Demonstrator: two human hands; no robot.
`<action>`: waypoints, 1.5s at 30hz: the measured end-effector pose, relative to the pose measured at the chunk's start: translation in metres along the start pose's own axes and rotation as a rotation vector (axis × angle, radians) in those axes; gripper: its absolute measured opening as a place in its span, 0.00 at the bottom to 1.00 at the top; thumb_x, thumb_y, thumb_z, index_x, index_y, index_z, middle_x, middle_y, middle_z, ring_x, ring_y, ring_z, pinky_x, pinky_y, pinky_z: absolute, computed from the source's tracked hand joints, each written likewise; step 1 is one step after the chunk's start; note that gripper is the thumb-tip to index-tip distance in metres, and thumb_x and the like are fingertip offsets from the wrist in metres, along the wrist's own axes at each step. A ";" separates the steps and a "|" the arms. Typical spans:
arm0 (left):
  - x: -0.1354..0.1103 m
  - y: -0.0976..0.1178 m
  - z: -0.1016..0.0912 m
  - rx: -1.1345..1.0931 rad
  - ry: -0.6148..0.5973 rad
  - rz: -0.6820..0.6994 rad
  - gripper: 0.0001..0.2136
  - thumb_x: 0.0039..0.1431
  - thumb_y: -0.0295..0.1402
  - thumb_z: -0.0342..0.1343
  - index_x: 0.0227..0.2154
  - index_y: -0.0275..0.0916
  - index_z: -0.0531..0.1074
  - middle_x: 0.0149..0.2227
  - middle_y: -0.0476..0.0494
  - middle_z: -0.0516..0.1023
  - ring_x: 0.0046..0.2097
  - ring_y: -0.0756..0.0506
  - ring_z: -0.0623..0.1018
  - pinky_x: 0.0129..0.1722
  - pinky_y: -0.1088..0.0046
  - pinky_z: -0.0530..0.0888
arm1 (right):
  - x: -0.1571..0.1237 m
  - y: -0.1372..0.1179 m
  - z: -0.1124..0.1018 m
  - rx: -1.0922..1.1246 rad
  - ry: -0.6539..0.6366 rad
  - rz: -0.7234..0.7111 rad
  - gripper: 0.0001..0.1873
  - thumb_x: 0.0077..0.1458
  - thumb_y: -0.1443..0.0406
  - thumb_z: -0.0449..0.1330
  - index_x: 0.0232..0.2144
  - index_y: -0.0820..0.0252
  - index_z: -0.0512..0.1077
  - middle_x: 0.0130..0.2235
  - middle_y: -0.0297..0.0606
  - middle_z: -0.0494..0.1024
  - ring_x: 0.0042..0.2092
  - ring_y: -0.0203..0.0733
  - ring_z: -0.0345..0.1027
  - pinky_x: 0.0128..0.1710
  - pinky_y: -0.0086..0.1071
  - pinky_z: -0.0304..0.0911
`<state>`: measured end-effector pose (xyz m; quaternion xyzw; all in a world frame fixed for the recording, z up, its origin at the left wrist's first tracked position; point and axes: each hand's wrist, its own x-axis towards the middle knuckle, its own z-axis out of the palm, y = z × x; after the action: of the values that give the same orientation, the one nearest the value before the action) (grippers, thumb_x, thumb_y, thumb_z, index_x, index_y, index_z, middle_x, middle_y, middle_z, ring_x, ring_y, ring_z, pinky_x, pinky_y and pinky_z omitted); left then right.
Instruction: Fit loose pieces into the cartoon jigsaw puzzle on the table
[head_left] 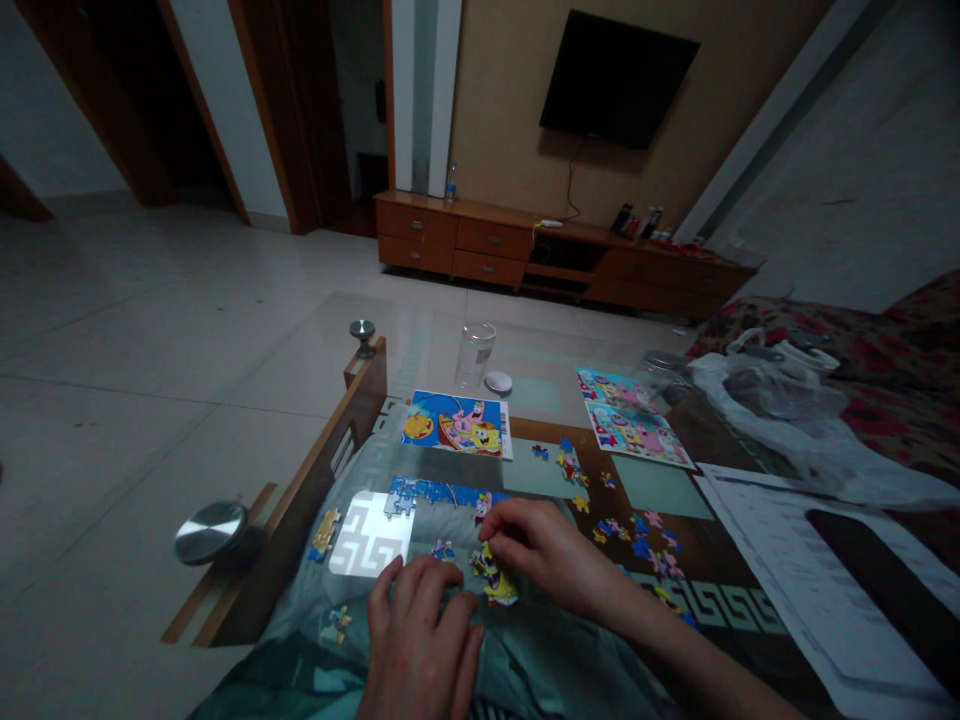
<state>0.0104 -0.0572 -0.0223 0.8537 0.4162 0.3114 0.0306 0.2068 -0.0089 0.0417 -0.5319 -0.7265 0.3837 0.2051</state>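
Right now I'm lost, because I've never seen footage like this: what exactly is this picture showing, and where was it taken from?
There's no machine here: those are a person's own bare hands. The picture comes from a camera worn on their head, looking forward and down. Before them is a wood-framed glass table with loose jigsaw pieces and a SpongeBob puzzle card. The right hand has its fingertips at yellow jigsaw pieces, and the left hand lies just beside them. Whether either grips a piece, I can't tell.
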 end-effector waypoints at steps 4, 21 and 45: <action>0.000 0.002 -0.002 0.036 0.068 0.026 0.14 0.56 0.28 0.53 0.46 0.42 0.68 0.43 0.49 0.75 0.47 0.43 0.72 0.52 0.62 0.60 | -0.002 -0.002 0.001 0.083 -0.020 0.026 0.10 0.53 0.76 0.56 0.32 0.59 0.73 0.27 0.29 0.70 0.28 0.33 0.60 0.26 0.25 0.54; 0.011 0.005 -0.019 -0.150 0.103 0.027 0.09 0.59 0.23 0.48 0.39 0.42 0.65 0.33 0.55 0.75 0.36 0.50 0.75 0.43 0.71 0.66 | -0.037 -0.017 0.021 0.488 -0.022 0.120 0.05 0.51 0.71 0.58 0.31 0.58 0.72 0.26 0.29 0.70 0.29 0.35 0.64 0.29 0.27 0.57; -0.001 0.002 -0.003 -0.183 0.000 0.036 0.09 0.59 0.24 0.49 0.39 0.43 0.64 0.30 0.54 0.73 0.34 0.49 0.74 0.41 0.69 0.68 | -0.055 0.001 0.050 0.348 0.216 0.093 0.06 0.52 0.68 0.57 0.33 0.56 0.73 0.30 0.36 0.77 0.31 0.41 0.70 0.32 0.33 0.65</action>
<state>0.0095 -0.0594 -0.0195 0.8548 0.3703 0.3486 0.1031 0.1913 -0.0770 0.0162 -0.5597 -0.5977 0.4530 0.3527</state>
